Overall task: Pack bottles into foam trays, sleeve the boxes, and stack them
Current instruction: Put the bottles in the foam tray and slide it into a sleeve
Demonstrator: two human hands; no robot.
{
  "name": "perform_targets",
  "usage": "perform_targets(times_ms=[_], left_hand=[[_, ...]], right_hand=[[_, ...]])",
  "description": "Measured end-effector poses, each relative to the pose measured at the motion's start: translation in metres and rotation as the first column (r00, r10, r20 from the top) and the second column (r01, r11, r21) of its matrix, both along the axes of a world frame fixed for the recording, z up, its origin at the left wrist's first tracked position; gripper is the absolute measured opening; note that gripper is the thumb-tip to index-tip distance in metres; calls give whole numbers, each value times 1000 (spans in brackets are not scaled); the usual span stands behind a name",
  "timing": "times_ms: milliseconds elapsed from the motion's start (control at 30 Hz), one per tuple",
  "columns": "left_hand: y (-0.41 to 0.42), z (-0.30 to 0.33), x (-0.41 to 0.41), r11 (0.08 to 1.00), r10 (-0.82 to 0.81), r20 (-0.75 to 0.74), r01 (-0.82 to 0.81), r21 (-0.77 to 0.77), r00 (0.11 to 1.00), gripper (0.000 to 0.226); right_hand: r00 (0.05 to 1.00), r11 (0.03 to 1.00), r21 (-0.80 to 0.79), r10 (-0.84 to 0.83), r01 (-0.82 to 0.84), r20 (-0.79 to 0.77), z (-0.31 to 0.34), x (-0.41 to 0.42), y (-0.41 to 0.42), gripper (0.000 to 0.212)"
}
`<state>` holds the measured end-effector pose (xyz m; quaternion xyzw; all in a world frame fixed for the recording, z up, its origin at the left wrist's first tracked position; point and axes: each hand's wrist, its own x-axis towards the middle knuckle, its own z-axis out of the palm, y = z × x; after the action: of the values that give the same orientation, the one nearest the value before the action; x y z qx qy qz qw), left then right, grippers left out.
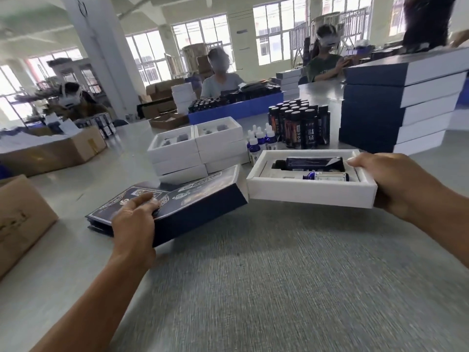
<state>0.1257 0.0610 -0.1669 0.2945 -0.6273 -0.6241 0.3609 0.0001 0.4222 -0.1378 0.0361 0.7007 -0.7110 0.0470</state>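
My right hand (396, 184) grips the right end of a white foam tray box (304, 191), held above the table. In the tray lie a tall dark bottle (312, 162) and a small blue dropper bottle (327, 177). My left hand (134, 219) holds a dark blue printed sleeve (193, 199), its open end facing the tray's left end, nearly touching. More flat sleeves (106, 212) lie beneath it. Finished sleeved boxes form a stack (396, 107) at the right.
Empty white tray boxes (195, 148) are piled mid-table. Behind them stand dark bottles (299, 123) and dropper bottles (258, 141). Cardboard cartons (20, 219) sit at the left. Other people work at tables beyond. Grey table surface (279, 275) spreads in front.
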Motion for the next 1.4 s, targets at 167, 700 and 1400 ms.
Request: perform_targets(times_ms=[167, 700, 1400], left_hand=[[0, 0, 3, 1000, -16, -4, 16, -22, 1000, 15], [6, -5, 2, 1000, -6, -29, 6, -30, 1000, 15], [32, -24, 4, 947, -35, 112, 69, -313, 993, 15]], right_hand=[[999, 999, 25, 26, -26, 20, 0, 1, 1, 9], [998, 998, 36, 54, -56, 39, -5, 0, -4, 12], [915, 859, 317, 385, -402, 118, -7, -24, 28, 32]])
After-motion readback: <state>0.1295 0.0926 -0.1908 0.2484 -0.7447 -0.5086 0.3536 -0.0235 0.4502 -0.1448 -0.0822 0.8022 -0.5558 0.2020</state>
